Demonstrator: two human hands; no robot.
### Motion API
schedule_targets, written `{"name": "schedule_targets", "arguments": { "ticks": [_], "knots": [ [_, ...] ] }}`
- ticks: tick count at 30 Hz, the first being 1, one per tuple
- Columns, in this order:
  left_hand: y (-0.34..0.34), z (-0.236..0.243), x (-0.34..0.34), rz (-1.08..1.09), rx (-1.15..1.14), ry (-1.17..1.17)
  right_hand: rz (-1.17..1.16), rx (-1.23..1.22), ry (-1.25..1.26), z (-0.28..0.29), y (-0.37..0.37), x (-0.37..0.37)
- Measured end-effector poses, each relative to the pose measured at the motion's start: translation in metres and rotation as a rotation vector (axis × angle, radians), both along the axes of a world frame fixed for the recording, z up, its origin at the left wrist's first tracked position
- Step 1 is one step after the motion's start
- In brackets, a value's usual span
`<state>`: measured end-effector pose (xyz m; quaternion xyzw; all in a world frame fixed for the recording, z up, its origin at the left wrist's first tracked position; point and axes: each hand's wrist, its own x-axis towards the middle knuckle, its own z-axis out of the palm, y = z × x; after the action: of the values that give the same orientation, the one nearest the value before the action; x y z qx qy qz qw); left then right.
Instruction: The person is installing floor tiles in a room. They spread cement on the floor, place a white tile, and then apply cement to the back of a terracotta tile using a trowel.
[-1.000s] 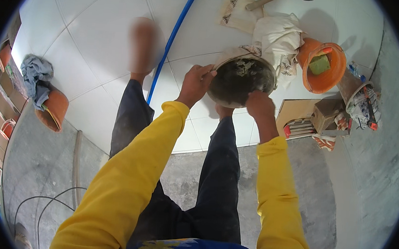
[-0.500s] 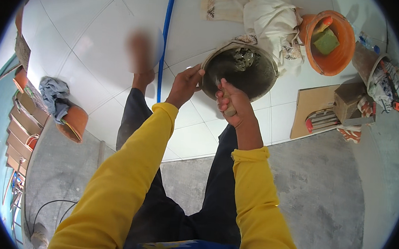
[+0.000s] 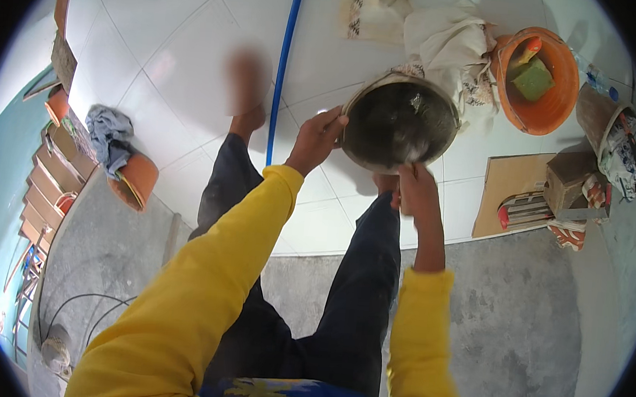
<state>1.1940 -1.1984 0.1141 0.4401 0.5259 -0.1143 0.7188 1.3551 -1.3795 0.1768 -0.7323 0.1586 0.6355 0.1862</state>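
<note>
Shifting since half a second ago: the bare right hand [image 3: 417,188], now at the near rim of the round, dark-grey bucket [image 3: 363,159], apparently mid-stroke through its contents. Fingers curled closed around a blurred, pale-ended hand tool [image 3: 413,147]; forearm nearly straight. Bare left hand [image 3: 316,141] grips the bucket's left rim, unchanged. Bucket stands over the glossy white tiled floor [image 3: 184,49].

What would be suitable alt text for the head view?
A person's left hand holds a dark bucket; the right hand is at its near edge. Further right, an orange bucket holds a green block.
</note>
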Motion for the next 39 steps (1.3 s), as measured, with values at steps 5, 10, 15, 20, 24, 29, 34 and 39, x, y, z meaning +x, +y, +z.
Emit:
{"name": "schedule_targets", "arguments": {
  "ticks": [5, 10, 15, 20, 24, 29, 34, 39],
  "knots": [
    [0.005, 0.005, 0.01, 0.012, -0.037, 0.039, 0.838, 0.07, -0.309, -0.033, 0.02, -0.03],
    [0.008, 0.002, 0.005, -0.076, 0.019, 0.031, 0.877, 0.067, -0.457, 0.013, 0.043, 0.001],
    [0.003, 0.003, 0.012, 0.032, 0.022, 0.029, 1.06, 0.109, -0.389, -0.019, 0.038, -0.008],
    [-0.001, -0.006, 0.005, 0.032, 0.098, -0.015, 0.924, 0.106, -0.292, -0.005, 0.007, -0.011],
    [-0.012, -0.005, 0.002, 0.028, 0.109, -0.006, 0.885, 0.101, -0.316, -0.028, 0.019, 0.014],
    [-0.011, -0.014, -0.001, 0.031, 0.134, -0.011, 0.959, 0.091, -0.271, -0.007, 0.025, -0.019],
    [-0.009, -0.016, -0.005, 0.027, 0.138, -0.009, 1.028, -0.137, -0.394, -0.015, 0.04, 0.029],
    [-0.007, -0.015, -0.006, 0.117, 0.021, 0.028, 0.49, -0.086, 0.075, -0.037, 0.039, 0.025]
  ]
}}
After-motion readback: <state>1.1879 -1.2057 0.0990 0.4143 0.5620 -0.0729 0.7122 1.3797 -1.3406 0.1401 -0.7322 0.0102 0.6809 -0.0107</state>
